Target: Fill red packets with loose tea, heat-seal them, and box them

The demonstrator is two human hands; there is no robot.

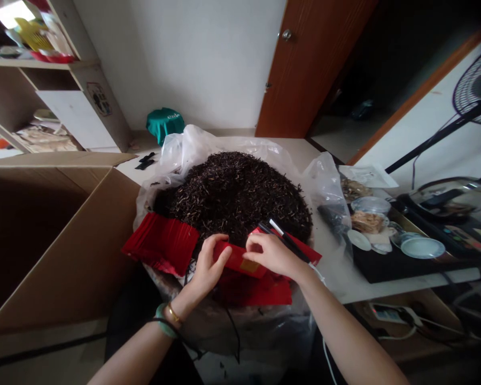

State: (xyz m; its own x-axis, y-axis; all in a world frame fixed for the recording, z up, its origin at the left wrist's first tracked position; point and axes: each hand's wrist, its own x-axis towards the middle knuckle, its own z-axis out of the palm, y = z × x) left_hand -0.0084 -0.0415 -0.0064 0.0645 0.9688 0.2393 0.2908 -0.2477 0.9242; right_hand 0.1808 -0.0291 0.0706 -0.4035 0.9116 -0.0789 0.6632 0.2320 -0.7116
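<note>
A big heap of dark loose tea leaves (236, 195) lies in a clear plastic bag (184, 149) in front of me. My left hand (208, 264) and my right hand (270, 254) both pinch one small red packet (240, 259) with a gold patch, held over the near edge of the heap. A stack of red packets (160, 243) leans at the left of the heap. More red packets (260, 289) lie under my hands. A black and white tool (284, 235) rests just beyond my right hand.
A large open cardboard box (64, 240) stands at the left. At the right a black tea tray (404, 262) holds bowls and cups, with a glass-lidded pot (452, 195) behind. A fan (476, 80), a wooden door (308, 64) and shelves (32, 80) stand around.
</note>
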